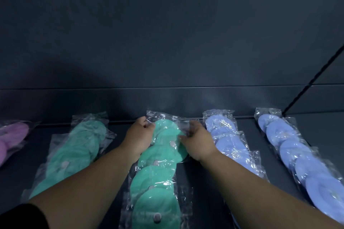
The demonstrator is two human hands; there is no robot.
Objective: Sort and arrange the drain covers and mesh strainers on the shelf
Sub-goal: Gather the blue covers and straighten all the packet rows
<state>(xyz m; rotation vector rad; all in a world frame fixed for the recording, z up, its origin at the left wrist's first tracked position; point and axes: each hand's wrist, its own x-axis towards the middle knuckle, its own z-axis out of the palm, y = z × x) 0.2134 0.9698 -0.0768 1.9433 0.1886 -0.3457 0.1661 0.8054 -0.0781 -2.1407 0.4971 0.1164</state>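
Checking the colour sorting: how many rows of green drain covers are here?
2: left green row, left of the left hand; middle green row, far end held by left hand and right hand. More may be hidden.

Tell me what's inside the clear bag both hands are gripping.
A round green drain cover, bag edges pinched by the left hand and right hand. Fingers and crinkled plastic hide its sides; anything beneath it is covered.

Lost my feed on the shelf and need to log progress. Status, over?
Left hand and right hand both grip rearmost bagged green cover, middle row. Neighbouring green row left, blue row right. Nothing blocking.
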